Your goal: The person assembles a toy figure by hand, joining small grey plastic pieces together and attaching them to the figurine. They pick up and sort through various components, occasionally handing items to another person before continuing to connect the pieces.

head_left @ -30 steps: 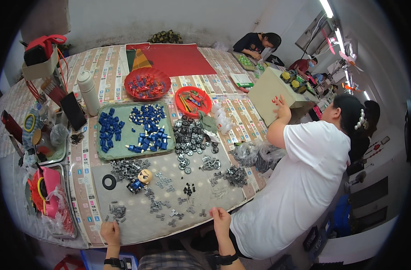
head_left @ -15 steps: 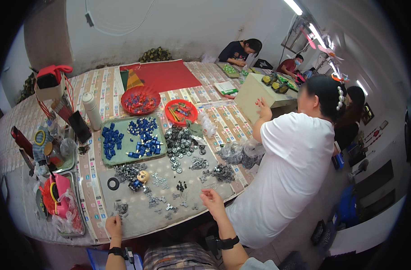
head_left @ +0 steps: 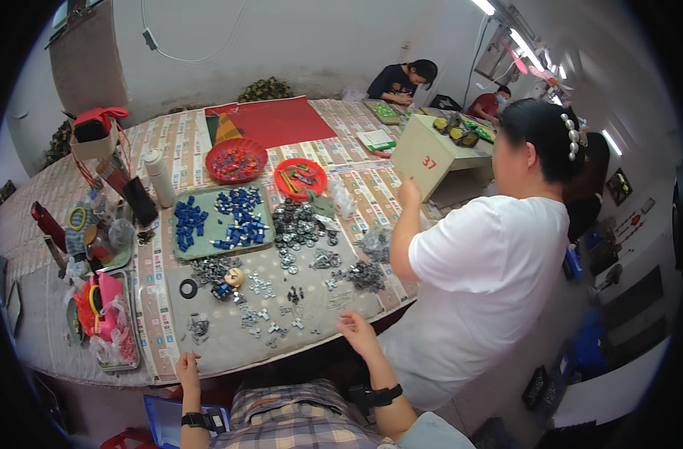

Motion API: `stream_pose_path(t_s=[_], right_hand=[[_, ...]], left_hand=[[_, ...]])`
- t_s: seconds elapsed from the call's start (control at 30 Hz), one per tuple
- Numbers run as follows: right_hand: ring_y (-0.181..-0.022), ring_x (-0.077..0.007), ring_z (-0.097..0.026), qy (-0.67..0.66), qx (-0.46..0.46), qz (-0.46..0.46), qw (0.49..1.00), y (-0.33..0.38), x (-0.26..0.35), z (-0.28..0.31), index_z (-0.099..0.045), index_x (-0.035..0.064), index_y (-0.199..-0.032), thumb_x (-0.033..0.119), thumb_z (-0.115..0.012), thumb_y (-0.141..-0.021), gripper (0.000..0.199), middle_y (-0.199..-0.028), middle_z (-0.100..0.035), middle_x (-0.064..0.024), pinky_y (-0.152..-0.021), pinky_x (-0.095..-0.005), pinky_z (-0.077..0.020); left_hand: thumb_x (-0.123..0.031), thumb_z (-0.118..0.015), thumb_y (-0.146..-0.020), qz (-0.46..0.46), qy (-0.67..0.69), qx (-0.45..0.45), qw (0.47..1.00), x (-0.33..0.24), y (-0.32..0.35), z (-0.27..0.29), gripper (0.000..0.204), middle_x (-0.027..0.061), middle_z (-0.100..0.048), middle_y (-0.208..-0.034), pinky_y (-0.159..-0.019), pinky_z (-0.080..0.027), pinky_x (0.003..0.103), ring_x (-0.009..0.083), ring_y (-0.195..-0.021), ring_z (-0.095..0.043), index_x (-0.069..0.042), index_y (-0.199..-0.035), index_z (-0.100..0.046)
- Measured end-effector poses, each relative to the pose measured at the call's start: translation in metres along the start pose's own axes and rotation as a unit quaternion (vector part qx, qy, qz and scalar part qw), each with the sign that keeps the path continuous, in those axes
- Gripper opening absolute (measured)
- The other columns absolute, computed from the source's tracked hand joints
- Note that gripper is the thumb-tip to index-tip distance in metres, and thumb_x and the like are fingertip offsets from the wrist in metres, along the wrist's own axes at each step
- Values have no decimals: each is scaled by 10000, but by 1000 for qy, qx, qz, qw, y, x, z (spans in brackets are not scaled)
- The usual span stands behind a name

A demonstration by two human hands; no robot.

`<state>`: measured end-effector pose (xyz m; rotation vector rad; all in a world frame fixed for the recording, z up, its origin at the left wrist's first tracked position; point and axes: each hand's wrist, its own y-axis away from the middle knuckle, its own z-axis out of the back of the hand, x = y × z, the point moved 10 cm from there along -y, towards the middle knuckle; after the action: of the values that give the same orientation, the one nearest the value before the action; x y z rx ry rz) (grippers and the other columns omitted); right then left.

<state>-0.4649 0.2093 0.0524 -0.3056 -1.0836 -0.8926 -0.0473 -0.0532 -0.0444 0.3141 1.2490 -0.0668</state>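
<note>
Left hand (head_left: 186, 368) rests at the near edge of the grey mat (head_left: 229, 348), fingers loose, empty. Small metal parts (head_left: 270, 318) lie scattered mid-mat — no common axis. Right hand (head_left: 356, 331) open, holding nothing, just beside them. Person in white shirt (head_left: 480, 269) crowds the right.

Far across the desk (head_left: 169, 142): red mat (head_left: 274, 120), two red bowls (head_left: 236, 161) of small parts, white bottle (head_left: 160, 178), green tray (head_left: 223, 224) with blue pieces. At right, person in white shirt (head_left: 491, 277) beside tan box (head_left: 431, 157).
</note>
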Motion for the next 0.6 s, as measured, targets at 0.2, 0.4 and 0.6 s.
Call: stream_pose_path(t_s=[0.2,0.4,0.6], right_hand=[[-727,-222,-599,72,139,10,988,22,19,-55,-557,32,-1001,286,-615,-774,346,-813,-606,-110,-660,-311,-471],[-718,-208,-599,171,173,17,970,45,17,-82,-554,28,-1022,265,-617,-779,345,-820,-612,-108,-654,-298,-470],[-720,-225,-603,200,172,12,965,57,7,-90,-565,32,-1004,263,-617,-770,333,-815,-612,-117,-653,-308,-474]], left_hand=[[-292,-483,-892,76,116,-14,990,55,14,18,307,-49,-403,-562,-410,-277,148,13,-458,-344,-64,-698,-553],[-292,-476,-897,108,168,-36,979,78,3,37,295,-53,-395,-562,-416,-280,150,16,-460,-341,-69,-720,-551],[-291,-474,-898,100,156,-15,983,61,-8,30,288,-43,-417,-569,-442,-322,164,24,-482,-373,-69,-731,-548]])
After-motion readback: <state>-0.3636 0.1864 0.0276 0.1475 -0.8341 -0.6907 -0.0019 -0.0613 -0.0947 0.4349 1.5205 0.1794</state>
